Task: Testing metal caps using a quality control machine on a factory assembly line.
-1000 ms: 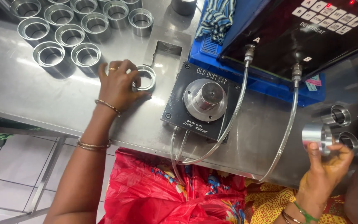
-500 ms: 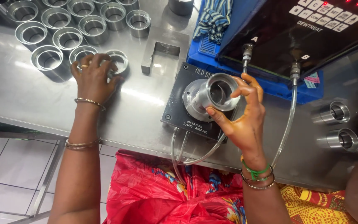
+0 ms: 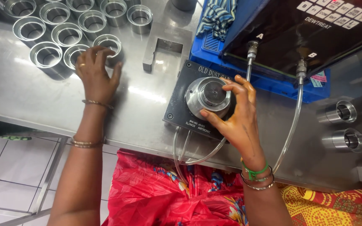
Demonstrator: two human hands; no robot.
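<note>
A brushed stainless-steel desk [image 3: 30, 96] fills most of the frame, running from the upper left to the right edge. Its surface is scuffed and shiny, with a bright patch of overhead light reflected near the centre [image 3: 147, 94] and softer glare toward the upper left. Below its front edge, in the lower left of the frame, a floor of pale grey square tiles [image 3: 5, 167] with dark grout lines shows. Thin grey metal legs and cross-bars [image 3: 49, 173] of the desk's frame slant across those tiles.
</note>
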